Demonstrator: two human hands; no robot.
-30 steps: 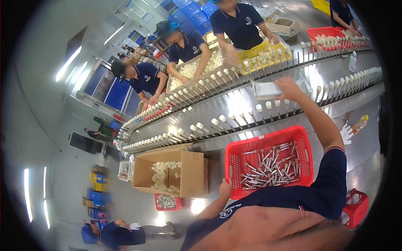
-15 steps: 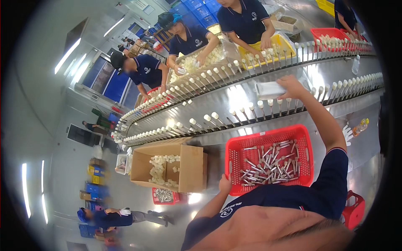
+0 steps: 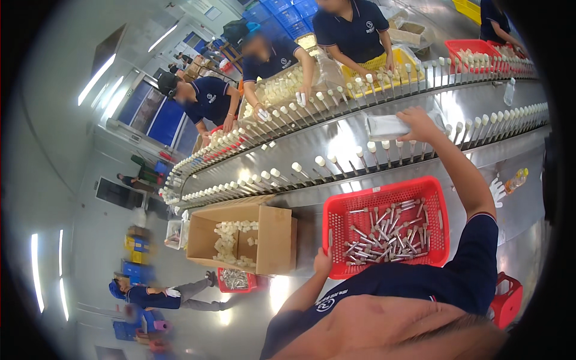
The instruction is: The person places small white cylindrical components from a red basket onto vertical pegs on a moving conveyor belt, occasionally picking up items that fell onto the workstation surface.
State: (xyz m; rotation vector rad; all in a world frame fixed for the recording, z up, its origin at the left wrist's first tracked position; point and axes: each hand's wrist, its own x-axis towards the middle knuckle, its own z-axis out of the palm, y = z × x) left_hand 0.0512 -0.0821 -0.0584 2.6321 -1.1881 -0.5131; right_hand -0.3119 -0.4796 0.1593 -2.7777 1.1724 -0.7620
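One red basket [image 3: 337, 219], its metal-stemmed pieces [image 3: 391, 237] too jumbled to count, is gripped at its left rim by the left hand [image 3: 323, 263]. Beyond it, between two rows of white-tipped rods [image 3: 372, 147], one pale wrapped package [image 3: 386, 126] is clasped by the right hand [image 3: 421, 126].

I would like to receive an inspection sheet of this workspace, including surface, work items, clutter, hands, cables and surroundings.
Surface: shiny metal table, with two rows of upright rods, mostly with white tips.
Work items: red basket holding loose metal-handled pieces; grey-white packet between the rows.
Clutter: white glove beside a yellowish bottle at right; clear bottle farther back.
Hands: left hand at the basket's left side, grip unclear; right hand holds the packet.
Cables: nothing seen.
Surroundings: co-workers across the table; cardboard box with whitish pieces at left; blue crates behind.
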